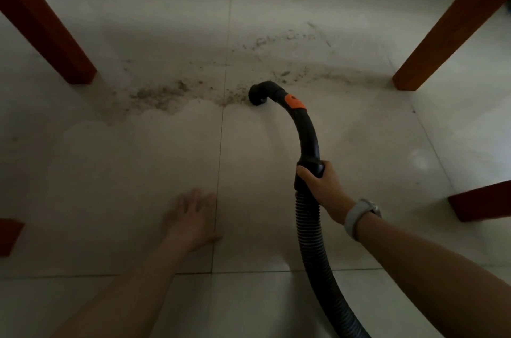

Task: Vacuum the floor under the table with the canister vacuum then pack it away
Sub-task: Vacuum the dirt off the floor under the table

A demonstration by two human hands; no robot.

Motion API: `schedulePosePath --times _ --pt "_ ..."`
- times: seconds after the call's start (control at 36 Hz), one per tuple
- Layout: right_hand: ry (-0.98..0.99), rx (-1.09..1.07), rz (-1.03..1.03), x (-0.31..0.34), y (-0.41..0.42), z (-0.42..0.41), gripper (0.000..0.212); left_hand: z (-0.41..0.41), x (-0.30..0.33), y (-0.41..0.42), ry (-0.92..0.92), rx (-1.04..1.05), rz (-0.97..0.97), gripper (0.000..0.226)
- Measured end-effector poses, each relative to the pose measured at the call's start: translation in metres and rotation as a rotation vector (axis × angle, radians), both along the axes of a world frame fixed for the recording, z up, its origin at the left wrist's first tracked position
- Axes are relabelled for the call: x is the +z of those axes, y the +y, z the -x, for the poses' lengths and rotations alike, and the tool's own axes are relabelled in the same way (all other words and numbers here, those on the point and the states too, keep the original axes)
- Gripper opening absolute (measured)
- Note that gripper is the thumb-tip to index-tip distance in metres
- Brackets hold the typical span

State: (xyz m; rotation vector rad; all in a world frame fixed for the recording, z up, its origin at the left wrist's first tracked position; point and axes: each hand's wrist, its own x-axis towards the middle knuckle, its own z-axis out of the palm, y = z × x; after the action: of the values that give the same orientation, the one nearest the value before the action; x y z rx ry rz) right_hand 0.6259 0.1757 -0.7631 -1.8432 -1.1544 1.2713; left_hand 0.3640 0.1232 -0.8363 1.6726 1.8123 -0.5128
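We see no readable writing anywhere. Nearest us, the ribbed black hose [312,229] rises from the bottom edge to a smooth, curved black handle [309,138] with an orange band [295,102]. Our right hand [322,184], a pale watch [359,214] on its wrist, wraps around the handle's base. Our left hand [193,217] lies flat, fingers spread, on the glossy pale floor tiles [110,171]. Farther off, the nozzle [260,94] touches the floor at the edge of a gritty dirt band [166,92] running between reddish wooden table legs [448,30].
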Motion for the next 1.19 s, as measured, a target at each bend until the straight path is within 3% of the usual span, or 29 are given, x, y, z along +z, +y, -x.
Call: schedulePosePath --times 0.61,1.0,1.19 --pt "-0.012 0.11 -0.023 0.0 -0.001 0.028 0.032 0.002 -0.004 0.001 0.001 0.0 -0.014 0.103" --pt "-0.026 0.138 -0.04 -0.003 0.015 0.052 0.044 0.003 0.001 0.001 -0.03 0.025 -0.015 0.102" --pt "0.005 0.12 -0.038 -0.001 0.021 0.063 0.036 0.012 0.003 -0.002 -0.023 -0.012 -0.063 0.098"
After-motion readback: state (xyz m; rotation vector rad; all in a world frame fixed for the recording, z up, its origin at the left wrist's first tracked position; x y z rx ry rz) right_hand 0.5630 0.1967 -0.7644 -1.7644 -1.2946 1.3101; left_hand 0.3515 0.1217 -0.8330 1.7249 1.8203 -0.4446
